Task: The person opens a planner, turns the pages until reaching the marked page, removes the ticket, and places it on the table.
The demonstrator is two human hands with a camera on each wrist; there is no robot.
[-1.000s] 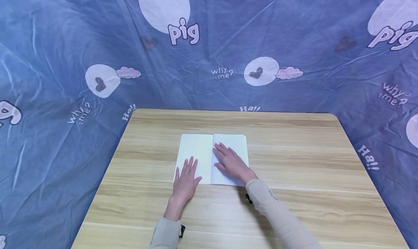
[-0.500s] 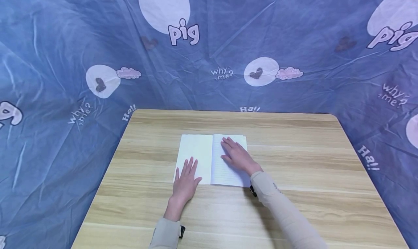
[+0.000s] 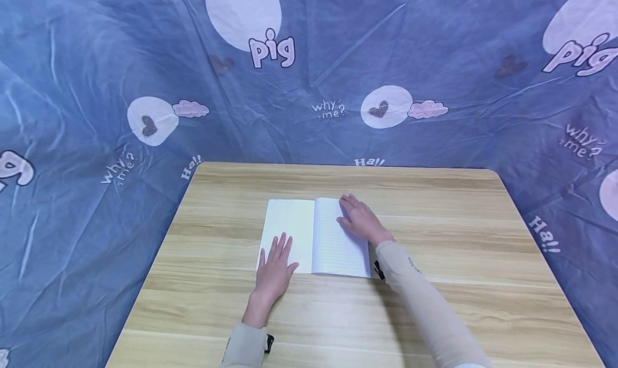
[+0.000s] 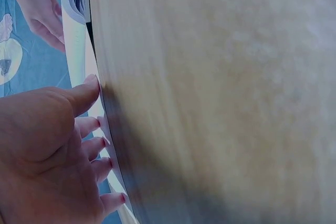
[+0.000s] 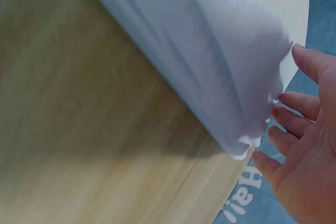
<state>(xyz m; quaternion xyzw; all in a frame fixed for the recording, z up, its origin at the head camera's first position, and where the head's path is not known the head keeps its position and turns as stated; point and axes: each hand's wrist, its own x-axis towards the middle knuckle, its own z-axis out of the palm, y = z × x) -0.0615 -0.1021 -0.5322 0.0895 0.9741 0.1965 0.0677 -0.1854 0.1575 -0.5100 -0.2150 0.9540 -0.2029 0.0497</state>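
A notebook lies open near the middle of the wooden surface, its blank left page beside a ruled right page. The person's left hand rests on the near outer part of the blank page, fingers spread wide and gripping nothing. Over at the far outer corner of the ruled page is the right hand, its fingers stretched out with small gaps between them (whether every fingertip touches paper, I can't tell). Pale sleeves cover both forearms. Behind hangs a wrinkled blue cloth printed with "pig" and pink clouds.
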